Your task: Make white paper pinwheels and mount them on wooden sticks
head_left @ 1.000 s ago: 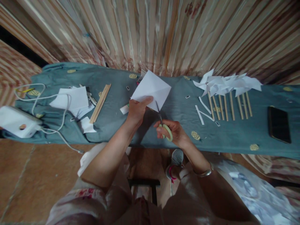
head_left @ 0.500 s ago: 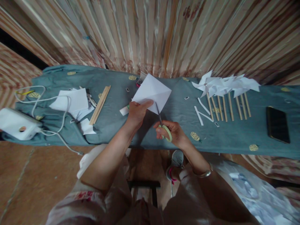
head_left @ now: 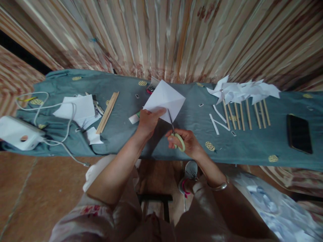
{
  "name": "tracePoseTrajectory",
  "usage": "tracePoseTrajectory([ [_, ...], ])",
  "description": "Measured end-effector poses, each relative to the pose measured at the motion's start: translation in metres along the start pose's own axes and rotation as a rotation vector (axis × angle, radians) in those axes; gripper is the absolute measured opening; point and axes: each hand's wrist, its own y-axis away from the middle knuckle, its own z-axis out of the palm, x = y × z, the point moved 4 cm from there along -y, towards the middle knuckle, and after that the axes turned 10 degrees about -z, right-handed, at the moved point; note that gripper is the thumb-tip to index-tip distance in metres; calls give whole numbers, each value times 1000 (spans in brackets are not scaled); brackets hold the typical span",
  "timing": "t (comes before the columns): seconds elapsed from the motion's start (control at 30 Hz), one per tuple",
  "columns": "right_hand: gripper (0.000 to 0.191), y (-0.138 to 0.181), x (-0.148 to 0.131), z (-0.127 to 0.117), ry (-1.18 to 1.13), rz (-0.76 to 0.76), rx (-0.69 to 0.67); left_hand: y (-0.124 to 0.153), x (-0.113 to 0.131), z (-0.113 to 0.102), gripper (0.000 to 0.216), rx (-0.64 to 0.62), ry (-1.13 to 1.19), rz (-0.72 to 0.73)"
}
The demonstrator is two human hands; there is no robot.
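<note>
My left hand (head_left: 149, 120) pinches the near left edge of a white paper square (head_left: 165, 95), thumb on top. The square is turned corner-on and shows faint diagonal creases. In my right hand (head_left: 185, 139) are scissors (head_left: 179, 143) with pale green handles. Their blades lie at the paper's near corner, pointing toward its middle; whether they are fully closed is hard to make out. Behind my left hand a white and green tube (head_left: 134, 118) is partly hidden. A small clear packet with something red (head_left: 150, 89) sits beyond the paper.
Several paper pinwheels (head_left: 244, 92) on wooden sticks lie at the right, near paper strips (head_left: 214, 124) and a black phone (head_left: 299, 133). Leftward are loose wooden sticks (head_left: 108, 112), white paper sheets (head_left: 80, 107) and a white device (head_left: 20, 132) with a cable. A patterned cloth (head_left: 121, 144) covers the table.
The paper, my left hand and the scissors have shifted very slightly to the right. Both grips stay the same.
</note>
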Motion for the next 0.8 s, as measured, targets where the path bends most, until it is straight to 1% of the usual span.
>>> tracePoseTrajectory([
  [0.17, 44, -1, 2, 0, -4, -11, 16, 0, 0, -1, 23, -10, 4, 25],
  [0.37, 42, -1, 0, 1, -16, -5, 16, 0, 1, 1, 21, -32, 42, 7],
  [0.57, 43, -1, -2, 1, -17, 3, 22, 3, 1, 2, 22, 8, 3, -15],
  [0.8, 43, -2, 0, 1, -31, 10, 42, 3, 2, 2, 24, -2, 9, 9],
])
